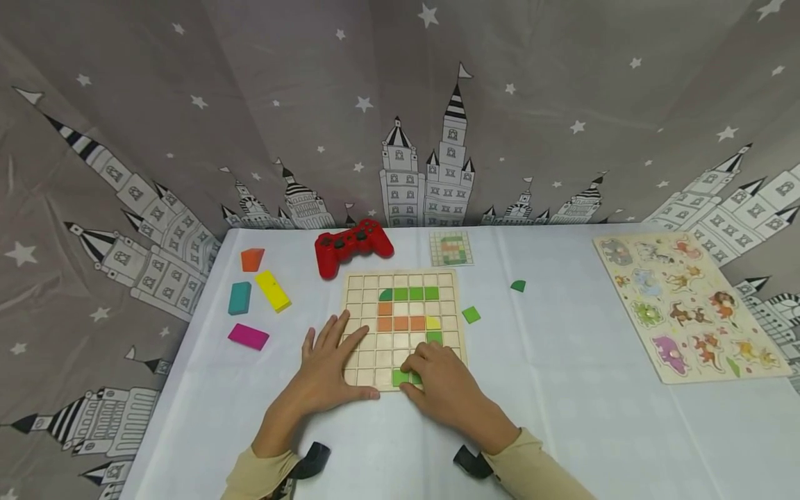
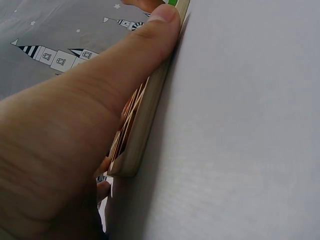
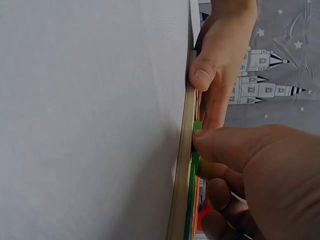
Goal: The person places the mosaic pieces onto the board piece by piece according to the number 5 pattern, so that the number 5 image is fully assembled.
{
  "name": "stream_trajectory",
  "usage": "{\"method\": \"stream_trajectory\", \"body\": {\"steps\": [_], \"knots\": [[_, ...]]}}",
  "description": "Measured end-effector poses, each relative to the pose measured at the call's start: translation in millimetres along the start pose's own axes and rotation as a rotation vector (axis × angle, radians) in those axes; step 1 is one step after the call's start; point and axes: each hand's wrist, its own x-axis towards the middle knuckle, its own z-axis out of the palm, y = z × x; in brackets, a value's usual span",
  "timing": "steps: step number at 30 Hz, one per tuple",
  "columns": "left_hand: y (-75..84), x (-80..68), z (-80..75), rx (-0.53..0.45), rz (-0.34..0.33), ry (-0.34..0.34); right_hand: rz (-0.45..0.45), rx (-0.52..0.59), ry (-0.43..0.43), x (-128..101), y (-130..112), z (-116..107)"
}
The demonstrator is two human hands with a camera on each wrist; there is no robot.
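A wooden grid board (image 1: 369, 357) lies at the middle of the white table. Green, orange and yellow tiles sit in several of its cells. My left hand (image 1: 328, 368) rests over its left side with fingers spread, the thumb (image 2: 155, 30) lying along the front edge. At the front row my right hand (image 1: 446, 385) pinches a green square tile (image 3: 197, 131), thumb and curled fingers against it. That hand partly covers the green tiles nearby. Right of the board lie a loose green square tile (image 1: 471, 314) and a dark green quarter-round tile (image 1: 518, 285).
Behind the board are a red game controller (image 1: 353, 244) and a small pattern card (image 1: 451, 248). Orange (image 1: 253, 260), yellow (image 1: 272, 291), teal (image 1: 239, 298) and magenta (image 1: 248, 337) blocks lie at the left. An animal puzzle board (image 1: 687, 305) is at the far right.
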Motion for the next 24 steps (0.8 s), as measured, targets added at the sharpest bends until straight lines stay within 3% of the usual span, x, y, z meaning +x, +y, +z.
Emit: {"method": "stream_trajectory", "body": {"steps": [17,24], "knots": [[0.2,1.5,-2.2,0.013,-0.013,0.004,0.106,0.082,0.013,5.0,-1.3,1.4],[0.3,0.5,0.9,0.017,-0.011,0.0,0.148,0.121,-0.001,2.1,9.7,-6.2]]}}
